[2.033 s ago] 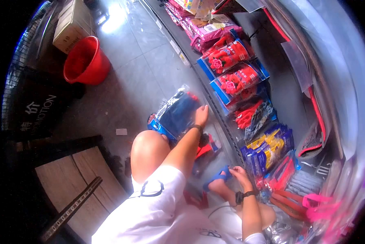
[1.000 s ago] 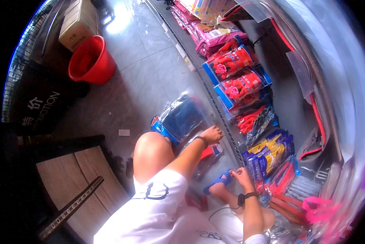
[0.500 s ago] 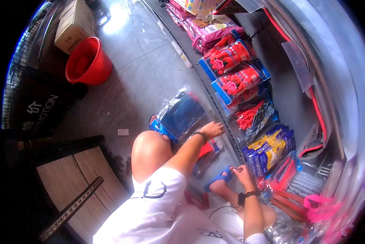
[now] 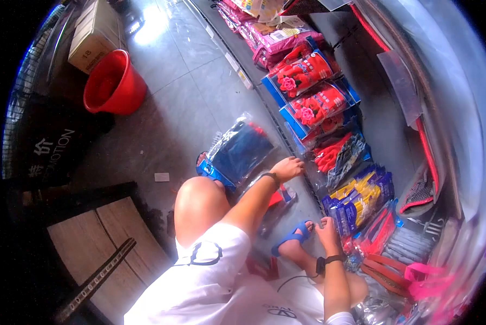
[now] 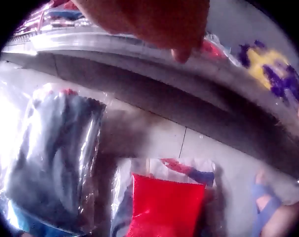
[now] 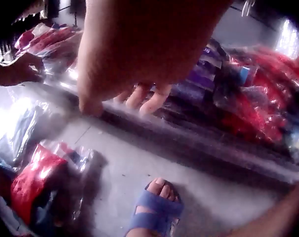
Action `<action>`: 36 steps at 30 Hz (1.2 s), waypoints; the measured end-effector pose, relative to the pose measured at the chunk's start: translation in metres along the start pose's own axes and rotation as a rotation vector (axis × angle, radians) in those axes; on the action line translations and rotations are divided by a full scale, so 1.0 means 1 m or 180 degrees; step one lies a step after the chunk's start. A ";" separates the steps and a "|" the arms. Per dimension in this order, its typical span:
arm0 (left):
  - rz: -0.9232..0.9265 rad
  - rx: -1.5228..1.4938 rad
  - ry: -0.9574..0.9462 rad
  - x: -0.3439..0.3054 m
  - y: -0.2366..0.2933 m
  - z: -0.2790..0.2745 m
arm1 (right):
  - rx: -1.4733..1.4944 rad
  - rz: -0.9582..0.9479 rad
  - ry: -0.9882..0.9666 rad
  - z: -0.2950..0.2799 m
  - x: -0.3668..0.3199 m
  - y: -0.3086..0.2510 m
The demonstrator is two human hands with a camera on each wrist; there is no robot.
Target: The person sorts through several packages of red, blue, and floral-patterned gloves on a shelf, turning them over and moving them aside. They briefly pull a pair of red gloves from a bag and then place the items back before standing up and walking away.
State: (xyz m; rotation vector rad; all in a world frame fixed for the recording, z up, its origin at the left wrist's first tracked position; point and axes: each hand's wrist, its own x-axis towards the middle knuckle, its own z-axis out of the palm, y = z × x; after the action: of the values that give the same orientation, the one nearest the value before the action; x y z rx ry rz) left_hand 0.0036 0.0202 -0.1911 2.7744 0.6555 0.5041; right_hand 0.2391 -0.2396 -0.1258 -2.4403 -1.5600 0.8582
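Observation:
In the head view my left hand [image 4: 288, 168] is at the shelf's front edge, beside a packet of red and grey-blue gloves [image 4: 332, 158]. Its fingers are loosely bent, and nothing shows in them. My right hand [image 4: 326, 233] rests near the same edge, close to the purple and yellow packets [image 4: 359, 197], its fingers loosely curled and holding nothing visible. On the floor lie a clear bag with dark blue contents [image 4: 240, 149] and a packet with a bright red part [image 5: 166, 205]. A foot in a blue sandal [image 6: 159, 210] stands below the right hand.
Red glove packets with a rose print [image 4: 319, 105] and pink packets [image 4: 281, 35] line the shelf further away. Several red and pink items [image 4: 416, 279] are at the near right. A red bucket [image 4: 115, 84] and a carton [image 4: 96, 40] stand at the far left.
My left hand has come off the bag with dark blue contents and moved toward the shelf edge. My right hand has shifted slightly away from the sandal.

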 end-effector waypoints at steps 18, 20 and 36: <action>-0.0111 0.0446 -0.0035 0.002 -0.005 0.019 | -0.1596 -0.0483 0.1128 0.021 -0.003 0.002; -0.0057 -0.0162 -0.0202 0.000 -0.011 0.015 | -0.1713 -0.0361 0.1213 0.025 -0.006 -0.002; -0.0027 0.0069 -0.0157 0.002 -0.013 0.002 | -0.1746 -0.0056 0.0901 0.027 0.000 -0.001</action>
State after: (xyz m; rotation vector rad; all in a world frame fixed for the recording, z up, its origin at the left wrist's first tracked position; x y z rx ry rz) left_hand 0.0017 0.0318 -0.1965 2.7933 0.6652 0.4277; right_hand 0.2245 -0.2444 -0.1476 -2.7259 -1.8831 0.0604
